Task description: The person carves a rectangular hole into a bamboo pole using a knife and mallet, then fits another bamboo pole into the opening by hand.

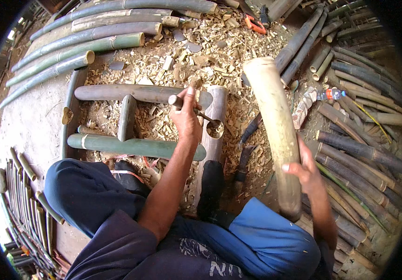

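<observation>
In my left hand [187, 119] is a chisel [178, 101] with a rounded wooden handle. Its metal shaft slants down into a round hole [215, 129] cut in a thick bamboo post [214, 105]. My right hand [306, 170] grips a long, pale, slightly curved club [272, 112] near its lower end, raised off the ground to the right of the post. Left of the post lie a dark bamboo rail [121, 92] and a green bamboo rail [131, 143], with a short bamboo piece [127, 117] between them. My foot [211, 182] rests at the post's near end.
Wood chips [163, 70] cover the ground. Curved bamboo poles [98, 44] lie at the far left; more bamboo [355, 154] is stacked at right. An orange-handled tool [255, 24] lies at the back, a plastic bottle [330, 94] at right. Thin bamboo lengths [30, 200] lie at left.
</observation>
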`<state>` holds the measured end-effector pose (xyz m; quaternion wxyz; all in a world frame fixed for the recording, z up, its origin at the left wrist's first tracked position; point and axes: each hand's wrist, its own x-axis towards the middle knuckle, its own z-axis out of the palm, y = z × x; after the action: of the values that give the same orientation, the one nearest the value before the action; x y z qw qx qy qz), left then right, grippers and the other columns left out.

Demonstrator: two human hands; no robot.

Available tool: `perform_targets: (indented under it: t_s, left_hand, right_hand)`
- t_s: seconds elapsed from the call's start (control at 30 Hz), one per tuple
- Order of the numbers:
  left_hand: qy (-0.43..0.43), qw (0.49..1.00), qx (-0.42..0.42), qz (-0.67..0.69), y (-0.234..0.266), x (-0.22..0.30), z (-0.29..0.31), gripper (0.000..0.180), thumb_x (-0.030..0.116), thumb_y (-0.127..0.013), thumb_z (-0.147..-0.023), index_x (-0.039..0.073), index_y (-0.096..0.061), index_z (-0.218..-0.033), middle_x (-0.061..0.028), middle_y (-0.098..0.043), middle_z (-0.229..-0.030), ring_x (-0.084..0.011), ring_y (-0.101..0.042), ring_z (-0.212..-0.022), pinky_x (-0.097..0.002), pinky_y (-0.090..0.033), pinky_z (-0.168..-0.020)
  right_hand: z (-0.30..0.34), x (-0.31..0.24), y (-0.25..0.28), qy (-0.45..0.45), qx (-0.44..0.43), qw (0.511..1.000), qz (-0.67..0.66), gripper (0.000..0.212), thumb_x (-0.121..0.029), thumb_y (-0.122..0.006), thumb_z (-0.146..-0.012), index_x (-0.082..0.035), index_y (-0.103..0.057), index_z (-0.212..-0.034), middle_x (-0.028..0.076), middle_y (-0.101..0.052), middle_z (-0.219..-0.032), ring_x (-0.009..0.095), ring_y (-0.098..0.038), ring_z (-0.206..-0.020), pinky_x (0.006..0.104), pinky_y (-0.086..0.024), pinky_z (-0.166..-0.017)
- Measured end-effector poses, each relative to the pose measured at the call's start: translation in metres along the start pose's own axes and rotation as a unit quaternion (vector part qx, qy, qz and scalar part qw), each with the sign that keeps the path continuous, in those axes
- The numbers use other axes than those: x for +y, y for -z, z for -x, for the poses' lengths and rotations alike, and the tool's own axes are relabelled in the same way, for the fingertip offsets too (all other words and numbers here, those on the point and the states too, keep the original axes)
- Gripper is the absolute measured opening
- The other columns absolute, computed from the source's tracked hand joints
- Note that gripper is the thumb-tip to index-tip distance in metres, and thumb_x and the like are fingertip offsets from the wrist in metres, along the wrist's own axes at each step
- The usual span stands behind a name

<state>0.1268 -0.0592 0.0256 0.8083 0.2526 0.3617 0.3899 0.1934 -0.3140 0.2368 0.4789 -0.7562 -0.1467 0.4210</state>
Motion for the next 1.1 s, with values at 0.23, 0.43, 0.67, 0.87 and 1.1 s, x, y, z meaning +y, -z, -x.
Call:
perform_targets:
  t_s: [0.23, 0.43, 0.67, 0.87, 1.1]
  left_hand:
    - [0.091, 0.989, -0.005, 0.12, 0.014, -0.02, -0.011, 0.024, 0.019, -0.073, -0.095, 0.008, -0.059, -0.08, -0.0054, -0.062, -0.08, -0.0107, -0.051, -0.067, -0.0294, -0.041, -0.064]
    - [0.066, 0.988, -0.056, 0.124, 0.023, -0.018, -0.005, 0.015, 0.007, -0.065, -0.088, 0.002, -0.058, -0.076, -0.0096, -0.062, -0.081, -0.0148, -0.051, -0.07, -0.0328, -0.044, -0.07]
    - [0.074, 0.987, -0.061, 0.126, 0.024, -0.03, 0.015, 0.027, 0.015, -0.071, -0.087, 0.003, -0.062, -0.109, -0.007, -0.066, -0.101, -0.0156, -0.063, -0.089, -0.0317, -0.051, -0.085]
    - [0.054, 0.993, -0.089, 0.064, 0.027, -0.04, 0.033, 0.07, 0.047, -0.076, -0.092, 0.003, -0.046, -0.138, -0.0103, -0.059, -0.128, -0.0194, -0.058, -0.116, -0.0364, -0.049, -0.1]
    - [0.079, 0.978, -0.176, -0.084, 0.026, -0.042, 0.042, 0.052, 0.03, -0.063, -0.102, 0.003, -0.046, -0.142, -0.0106, -0.055, -0.132, -0.0187, -0.054, -0.121, -0.0369, -0.048, -0.101]
  right_hand:
    - [-0.076, -0.063, -0.031, 0.133, -0.062, 0.966, 0.214, 0.115, -0.026, -0.088, -0.069, 0.007, -0.024, -0.158, 0.023, -0.044, -0.152, 0.029, -0.043, -0.143, 0.038, -0.031, -0.12]
    - [-0.111, -0.08, -0.062, 0.227, -0.091, 0.923, 0.296, 0.107, -0.019, -0.087, -0.071, -0.002, -0.028, -0.16, 0.02, -0.04, -0.158, 0.028, -0.04, -0.146, 0.039, -0.027, -0.123]
    - [-0.116, -0.078, -0.087, 0.23, -0.117, 0.782, 0.567, 0.107, -0.01, -0.084, -0.073, -0.021, -0.027, -0.162, 0.018, -0.059, -0.127, 0.031, -0.067, -0.108, 0.0456, -0.055, -0.095]
    - [-0.105, -0.106, -0.092, 0.321, -0.125, 0.673, 0.655, 0.096, -0.019, -0.078, -0.078, -0.025, -0.029, -0.161, 0.022, -0.061, -0.105, 0.037, -0.069, -0.079, 0.0431, -0.06, -0.071]
    - [-0.097, -0.075, -0.085, 0.31, -0.118, 0.682, 0.652, 0.098, -0.017, -0.078, -0.077, -0.023, -0.028, -0.161, 0.024, -0.061, -0.109, 0.037, -0.07, -0.079, 0.0468, -0.061, -0.072]
